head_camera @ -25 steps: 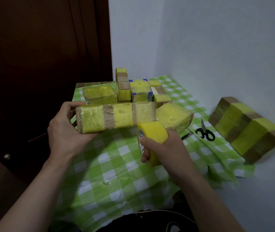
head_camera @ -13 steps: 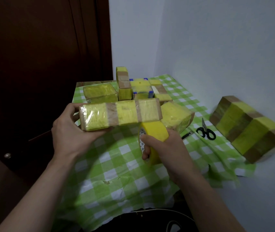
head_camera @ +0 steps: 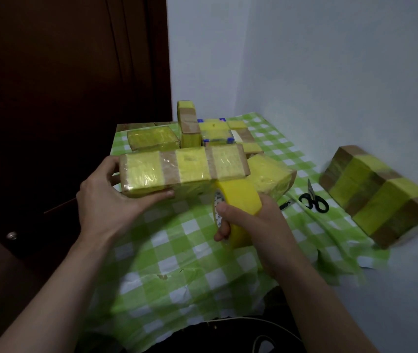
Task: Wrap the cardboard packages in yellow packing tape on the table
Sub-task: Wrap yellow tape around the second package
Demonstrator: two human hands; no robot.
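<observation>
Over the last 1 s the long cardboard package point(head_camera: 185, 166) has been raised a little, and the tape roll point(head_camera: 238, 197) has been brought up under its right end. A further band is judged to be starting: 3 yellow bands are laid and 2 bare strips are left between them. The package is held above the worktop point(head_camera: 177, 250), its left end gripped by the left hand point(head_camera: 106, 200). The roll is clasped by the right hand point(head_camera: 256, 225), fingers curled round it. Counted: 1 roll, 1 pair of scissors point(head_camera: 313, 200), at least 5 taped packages behind, and 1 large banded block point(head_camera: 378, 192) apart at the right.
</observation>
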